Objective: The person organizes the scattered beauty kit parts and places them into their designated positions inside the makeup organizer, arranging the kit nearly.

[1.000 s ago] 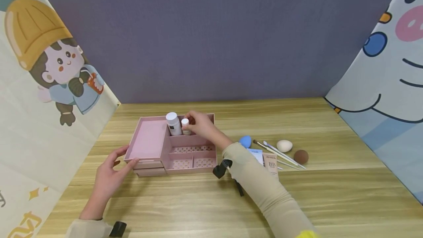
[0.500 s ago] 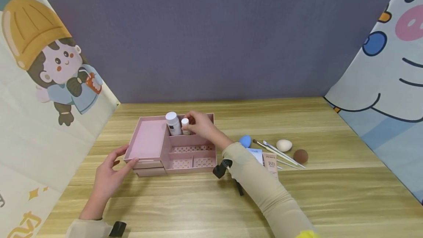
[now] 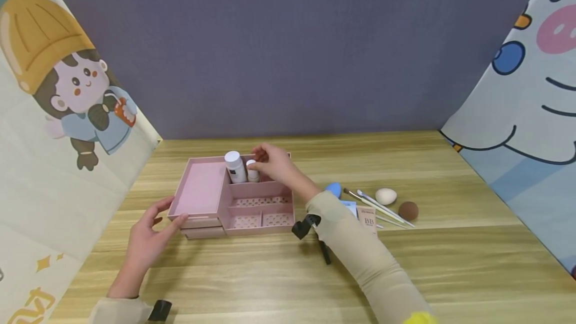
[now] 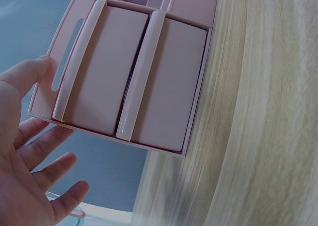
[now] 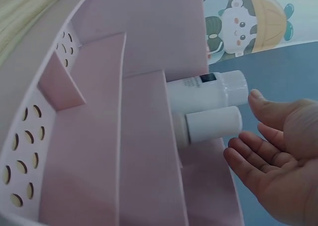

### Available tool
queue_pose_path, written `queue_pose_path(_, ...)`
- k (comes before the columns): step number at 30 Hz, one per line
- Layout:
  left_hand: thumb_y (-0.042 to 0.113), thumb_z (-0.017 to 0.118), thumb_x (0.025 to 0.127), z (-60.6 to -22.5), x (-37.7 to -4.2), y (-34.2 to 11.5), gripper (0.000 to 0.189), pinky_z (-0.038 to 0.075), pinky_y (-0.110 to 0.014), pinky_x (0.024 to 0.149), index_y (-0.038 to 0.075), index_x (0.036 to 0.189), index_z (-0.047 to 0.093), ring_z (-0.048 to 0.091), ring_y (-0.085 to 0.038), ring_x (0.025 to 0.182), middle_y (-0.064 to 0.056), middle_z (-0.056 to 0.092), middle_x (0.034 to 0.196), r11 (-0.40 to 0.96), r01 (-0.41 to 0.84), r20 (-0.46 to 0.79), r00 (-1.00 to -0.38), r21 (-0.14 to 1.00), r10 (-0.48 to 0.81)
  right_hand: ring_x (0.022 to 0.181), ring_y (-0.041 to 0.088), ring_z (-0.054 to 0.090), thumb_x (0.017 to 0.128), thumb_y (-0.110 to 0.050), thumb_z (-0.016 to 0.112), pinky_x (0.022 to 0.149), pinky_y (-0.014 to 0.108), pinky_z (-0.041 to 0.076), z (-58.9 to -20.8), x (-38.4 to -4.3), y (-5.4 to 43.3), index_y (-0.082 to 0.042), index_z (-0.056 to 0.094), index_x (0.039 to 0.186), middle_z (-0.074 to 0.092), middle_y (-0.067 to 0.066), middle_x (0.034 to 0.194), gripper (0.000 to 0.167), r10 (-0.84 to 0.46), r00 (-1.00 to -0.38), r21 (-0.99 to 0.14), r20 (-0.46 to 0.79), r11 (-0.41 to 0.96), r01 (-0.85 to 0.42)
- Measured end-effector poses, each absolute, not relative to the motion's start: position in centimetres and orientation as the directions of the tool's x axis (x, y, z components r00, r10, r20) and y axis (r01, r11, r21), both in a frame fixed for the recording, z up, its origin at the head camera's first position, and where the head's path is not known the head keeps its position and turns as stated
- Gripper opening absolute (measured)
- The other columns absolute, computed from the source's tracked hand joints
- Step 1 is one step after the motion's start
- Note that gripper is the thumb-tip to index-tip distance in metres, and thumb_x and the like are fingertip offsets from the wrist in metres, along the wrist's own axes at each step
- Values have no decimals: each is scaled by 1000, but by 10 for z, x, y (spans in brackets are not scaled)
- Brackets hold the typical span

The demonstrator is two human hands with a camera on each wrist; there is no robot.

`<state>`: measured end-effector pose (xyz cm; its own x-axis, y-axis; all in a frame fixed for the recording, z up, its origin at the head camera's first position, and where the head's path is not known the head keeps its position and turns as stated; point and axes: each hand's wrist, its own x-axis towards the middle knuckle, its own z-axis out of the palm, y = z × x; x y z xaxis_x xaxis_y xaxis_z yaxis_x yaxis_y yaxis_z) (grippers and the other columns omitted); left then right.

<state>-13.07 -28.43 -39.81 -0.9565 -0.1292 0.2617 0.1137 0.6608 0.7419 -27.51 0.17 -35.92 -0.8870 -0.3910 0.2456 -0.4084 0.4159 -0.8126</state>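
Note:
A pink desktop organizer (image 3: 200, 186) with two front drawers (image 4: 107, 69) stands on the table. My left hand (image 3: 147, 236) holds its front left corner, thumb on the front face and fingers along the side, the lower fingers spread free. In the back compartment stand a larger white bottle (image 3: 236, 169) and a small white-capped bottle (image 3: 253, 171), side by side. My right hand (image 3: 275, 164) is over that compartment, fingers relaxed, right by the small bottle's cap (image 5: 216, 124). The right wrist view shows thumb and fingertips apart around the cap's end, with nothing between them.
Right of the organizer lie a blue makeup sponge (image 3: 333, 189), several makeup brushes (image 3: 380, 206), a cream sponge (image 3: 386, 196), a brown sponge (image 3: 408, 211) and a BB cream packet (image 3: 367, 218). My right sleeve (image 3: 355, 244) hides part of them. A grey partition (image 3: 297, 54) rises behind.
My right hand has let go of the small bottle and lifted slightly up and away from its cap. The bottle stays in the compartment. My left hand keeps its place.

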Motion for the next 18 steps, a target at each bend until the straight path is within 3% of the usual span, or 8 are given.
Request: queue_pose_path(18, 23, 74, 92, -398, -130, -287, 52, 37, -26, 93, -1, 135, 55, 50, -31, 122, -22, 57, 136, 658, 120, 268, -955, 744, -129, 99, 28, 63, 86, -4, 77, 90, 31, 52, -343, -258, 32, 7, 60, 119, 66, 21, 109, 39, -447, -849, -768, 282, 425, -479)
